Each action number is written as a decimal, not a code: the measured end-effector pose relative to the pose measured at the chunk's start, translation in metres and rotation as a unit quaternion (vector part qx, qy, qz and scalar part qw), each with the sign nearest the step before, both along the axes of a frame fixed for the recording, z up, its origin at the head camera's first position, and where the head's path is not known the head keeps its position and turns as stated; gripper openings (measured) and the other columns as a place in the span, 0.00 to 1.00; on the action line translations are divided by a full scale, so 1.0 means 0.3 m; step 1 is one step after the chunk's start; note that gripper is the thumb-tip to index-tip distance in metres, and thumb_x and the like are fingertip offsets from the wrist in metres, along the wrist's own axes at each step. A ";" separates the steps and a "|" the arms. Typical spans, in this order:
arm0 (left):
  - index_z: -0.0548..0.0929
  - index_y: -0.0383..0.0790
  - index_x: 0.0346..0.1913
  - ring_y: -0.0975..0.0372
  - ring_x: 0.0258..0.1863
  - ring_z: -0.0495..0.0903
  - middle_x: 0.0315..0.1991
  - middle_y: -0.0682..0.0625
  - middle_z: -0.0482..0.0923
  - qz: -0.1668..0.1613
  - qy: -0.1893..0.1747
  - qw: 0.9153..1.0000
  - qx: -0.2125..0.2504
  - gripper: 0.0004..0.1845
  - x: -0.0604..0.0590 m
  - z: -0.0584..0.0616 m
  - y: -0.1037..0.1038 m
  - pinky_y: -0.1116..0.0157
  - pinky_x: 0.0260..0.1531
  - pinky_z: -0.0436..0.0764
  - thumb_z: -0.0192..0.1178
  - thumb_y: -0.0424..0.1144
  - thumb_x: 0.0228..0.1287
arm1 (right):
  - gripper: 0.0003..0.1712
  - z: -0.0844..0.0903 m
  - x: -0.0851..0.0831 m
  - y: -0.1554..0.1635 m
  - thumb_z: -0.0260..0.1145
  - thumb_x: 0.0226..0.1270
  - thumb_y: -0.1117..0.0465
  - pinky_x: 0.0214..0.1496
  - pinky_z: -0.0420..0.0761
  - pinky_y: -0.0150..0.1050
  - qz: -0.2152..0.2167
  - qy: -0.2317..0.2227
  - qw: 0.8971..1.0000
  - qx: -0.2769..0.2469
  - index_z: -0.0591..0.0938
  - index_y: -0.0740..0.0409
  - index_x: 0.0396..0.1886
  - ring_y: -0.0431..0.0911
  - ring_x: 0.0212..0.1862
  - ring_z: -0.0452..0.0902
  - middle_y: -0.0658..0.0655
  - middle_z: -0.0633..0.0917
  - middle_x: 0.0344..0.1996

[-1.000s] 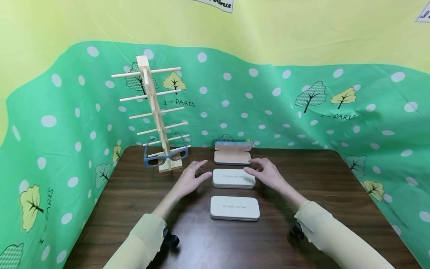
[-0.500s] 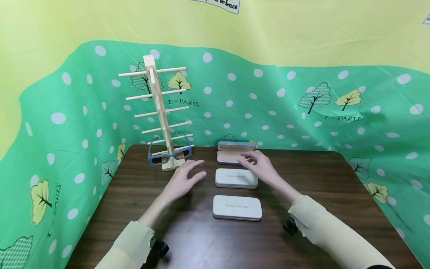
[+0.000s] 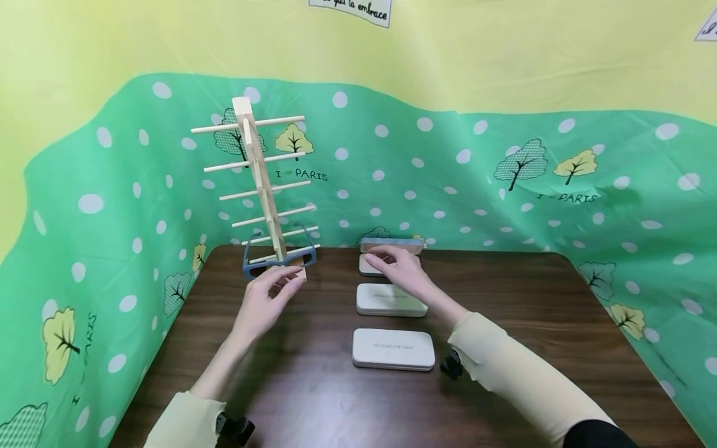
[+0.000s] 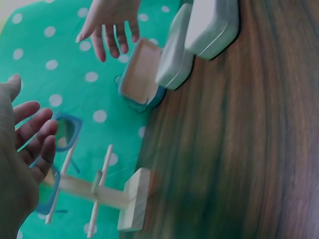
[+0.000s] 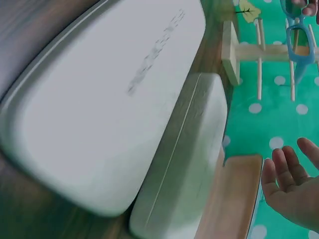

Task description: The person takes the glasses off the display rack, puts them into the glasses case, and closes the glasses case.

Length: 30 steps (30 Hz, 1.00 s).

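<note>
Open case point(image 3: 370, 264) behind right hand point(image 3: 400, 270)

Left hand point(image 3: 263, 303) nearer blue glasses point(image 3: 278, 259)

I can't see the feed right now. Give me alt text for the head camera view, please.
The person's left hand reaches with relaxed fingers toward blue glasses hanging low on a wooden rack, while the right hand hovers over an open case at the back of a dark table. Two closed white cases lie in a row nearer the person.
</note>
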State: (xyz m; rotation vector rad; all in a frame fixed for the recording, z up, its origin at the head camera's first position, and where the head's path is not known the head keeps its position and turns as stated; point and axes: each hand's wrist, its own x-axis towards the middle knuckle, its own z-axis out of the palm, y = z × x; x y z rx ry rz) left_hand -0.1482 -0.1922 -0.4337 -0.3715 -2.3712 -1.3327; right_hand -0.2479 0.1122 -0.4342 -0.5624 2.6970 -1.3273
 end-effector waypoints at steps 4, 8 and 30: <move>0.90 0.43 0.50 0.72 0.29 0.77 0.33 0.52 0.84 0.038 0.029 0.999 0.025 0.10 0.007 0.012 -0.046 0.77 0.30 0.76 0.66 0.33 0.69 | 0.26 0.014 -0.007 -0.056 0.62 0.76 0.40 0.61 0.82 0.48 0.012 -0.009 1.000 -0.013 0.84 0.49 0.63 0.49 0.58 0.82 0.53 0.87 0.58; 0.89 0.35 0.49 0.75 0.27 0.74 0.31 0.54 0.81 0.058 0.039 0.997 0.040 0.09 0.017 0.025 -0.077 0.78 0.28 0.74 0.64 0.28 0.69 | 0.25 0.023 -0.010 -0.102 0.61 0.76 0.40 0.61 0.82 0.47 0.025 -0.022 0.999 -0.033 0.84 0.49 0.62 0.49 0.57 0.82 0.54 0.87 0.56; 0.88 0.44 0.54 0.69 0.31 0.75 0.35 0.64 0.84 0.208 -0.022 0.971 0.113 0.16 0.026 0.034 -0.202 0.75 0.32 0.71 0.58 0.48 0.78 | 0.29 0.036 -0.038 -0.271 0.60 0.75 0.37 0.59 0.85 0.51 0.018 -0.136 0.985 -0.105 0.86 0.54 0.58 0.57 0.60 0.83 0.59 0.86 0.57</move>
